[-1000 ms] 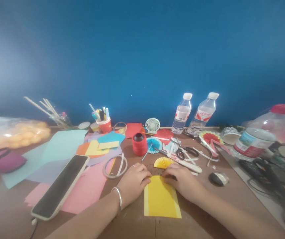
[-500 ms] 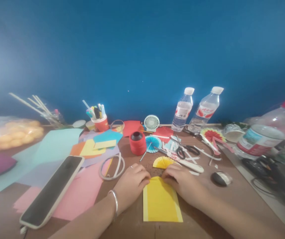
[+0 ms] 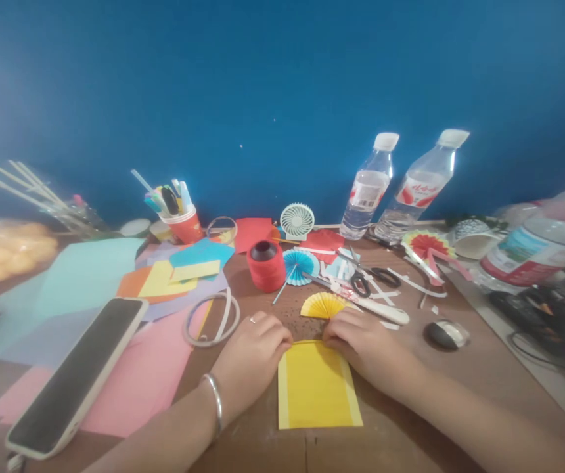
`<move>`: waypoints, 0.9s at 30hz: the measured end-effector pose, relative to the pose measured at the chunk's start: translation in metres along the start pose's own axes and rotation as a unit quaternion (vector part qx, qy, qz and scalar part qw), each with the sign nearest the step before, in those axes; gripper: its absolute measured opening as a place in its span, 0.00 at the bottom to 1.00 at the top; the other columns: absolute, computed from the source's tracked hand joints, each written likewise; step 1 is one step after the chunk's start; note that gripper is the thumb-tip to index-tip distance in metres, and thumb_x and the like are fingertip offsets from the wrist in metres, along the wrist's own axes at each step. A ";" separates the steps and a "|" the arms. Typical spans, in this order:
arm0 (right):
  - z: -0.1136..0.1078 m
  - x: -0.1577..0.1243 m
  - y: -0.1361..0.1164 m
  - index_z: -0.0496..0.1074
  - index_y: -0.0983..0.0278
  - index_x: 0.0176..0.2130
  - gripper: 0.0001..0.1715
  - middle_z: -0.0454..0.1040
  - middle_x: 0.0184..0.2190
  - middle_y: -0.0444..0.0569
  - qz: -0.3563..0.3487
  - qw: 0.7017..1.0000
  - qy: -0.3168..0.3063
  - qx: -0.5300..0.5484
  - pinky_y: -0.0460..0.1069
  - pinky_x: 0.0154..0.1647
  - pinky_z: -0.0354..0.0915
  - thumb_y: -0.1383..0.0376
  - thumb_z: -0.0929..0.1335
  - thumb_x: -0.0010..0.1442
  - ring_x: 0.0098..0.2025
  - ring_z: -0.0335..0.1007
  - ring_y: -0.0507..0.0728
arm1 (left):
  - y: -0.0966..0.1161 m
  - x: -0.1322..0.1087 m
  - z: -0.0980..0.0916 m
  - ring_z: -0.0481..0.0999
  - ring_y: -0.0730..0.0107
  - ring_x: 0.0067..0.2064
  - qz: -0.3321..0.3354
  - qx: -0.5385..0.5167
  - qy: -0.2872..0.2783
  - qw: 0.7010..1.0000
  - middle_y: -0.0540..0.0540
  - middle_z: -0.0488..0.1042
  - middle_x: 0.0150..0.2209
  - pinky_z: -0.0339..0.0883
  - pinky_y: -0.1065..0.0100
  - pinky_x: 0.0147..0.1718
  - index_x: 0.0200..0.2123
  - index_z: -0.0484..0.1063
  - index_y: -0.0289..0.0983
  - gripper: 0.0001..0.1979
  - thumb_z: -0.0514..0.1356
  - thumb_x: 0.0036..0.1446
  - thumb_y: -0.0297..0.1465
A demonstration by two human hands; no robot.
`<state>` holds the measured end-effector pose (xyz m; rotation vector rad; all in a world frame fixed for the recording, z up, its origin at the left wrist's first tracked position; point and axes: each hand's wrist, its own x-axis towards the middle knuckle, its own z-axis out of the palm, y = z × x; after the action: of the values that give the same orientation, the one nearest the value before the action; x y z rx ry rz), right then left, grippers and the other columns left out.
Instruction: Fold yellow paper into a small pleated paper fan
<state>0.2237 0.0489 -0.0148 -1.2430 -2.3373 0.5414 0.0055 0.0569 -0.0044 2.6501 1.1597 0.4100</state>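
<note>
A sheet of yellow paper (image 3: pixel 316 387) with paler strips down its sides lies on the brown table in front of me. My left hand (image 3: pixel 257 345) has its fingers closed on the far left corner of the paper. At the far right corner, my right hand (image 3: pixel 361 341) pinches the same edge; its fingertips are partly hidden. Just beyond the right hand is a pleated yellow paper fan (image 3: pixel 322 305). Behind it lies a blue pleated paper rosette (image 3: pixel 301 266) beside a red spool of thread (image 3: pixel 267 268).
Left are a phone (image 3: pixel 78 374), pink paper (image 3: pixel 144 381) and a looped white band (image 3: pixel 211 322). Scissors (image 3: pixel 361 284), paper scraps and a computer mouse (image 3: pixel 447 334) lie right. Water bottles (image 3: pixel 368 187), a small fan (image 3: pixel 297 221) and a pen cup (image 3: pixel 184 226) stand along the blue wall.
The view has shifted slightly closer. The far edge of the yellow paper, rounded and raised before, now looks straighter and flatter. Both hands keep their grip on its far corners.
</note>
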 end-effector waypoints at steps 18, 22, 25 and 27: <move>-0.017 -0.005 -0.010 0.71 0.64 0.32 0.12 0.67 0.26 0.48 -0.115 0.978 -0.050 -0.169 0.48 0.32 0.57 0.73 0.60 0.57 0.31 0.60 0.53 | 0.009 -0.001 -0.017 0.62 0.65 0.32 0.127 0.200 -0.049 0.970 0.47 0.65 0.28 0.54 0.62 0.30 0.32 0.68 0.35 0.08 0.50 0.55 0.23; -0.016 -0.004 -0.015 0.71 0.64 0.29 0.11 0.67 0.24 0.47 -0.083 0.984 -0.043 -0.153 0.48 0.32 0.57 0.70 0.61 0.57 0.30 0.61 0.53 | 0.018 -0.002 -0.017 0.62 0.64 0.31 0.112 0.211 -0.048 0.970 0.46 0.64 0.26 0.54 0.61 0.28 0.29 0.67 0.35 0.07 0.50 0.55 0.28; -0.010 -0.001 -0.017 0.70 0.64 0.26 0.11 0.67 0.23 0.46 -0.057 0.988 -0.014 -0.143 0.48 0.32 0.57 0.68 0.62 0.57 0.30 0.62 0.53 | 0.019 -0.001 -0.014 0.62 0.64 0.31 0.096 0.215 -0.038 0.971 0.47 0.64 0.26 0.54 0.62 0.27 0.29 0.66 0.35 0.09 0.49 0.57 0.30; -0.007 -0.001 -0.018 0.70 0.65 0.26 0.12 0.68 0.23 0.47 -0.055 0.990 0.001 -0.133 0.48 0.32 0.58 0.68 0.61 0.58 0.31 0.63 0.53 | 0.018 -0.001 -0.011 0.63 0.64 0.31 0.085 0.212 -0.037 0.973 0.47 0.64 0.27 0.55 0.62 0.28 0.29 0.66 0.36 0.09 0.48 0.57 0.29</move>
<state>0.2157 0.0397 0.0002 -1.2154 -2.5197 0.1964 0.0137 0.0452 0.0110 3.1141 1.1034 0.0918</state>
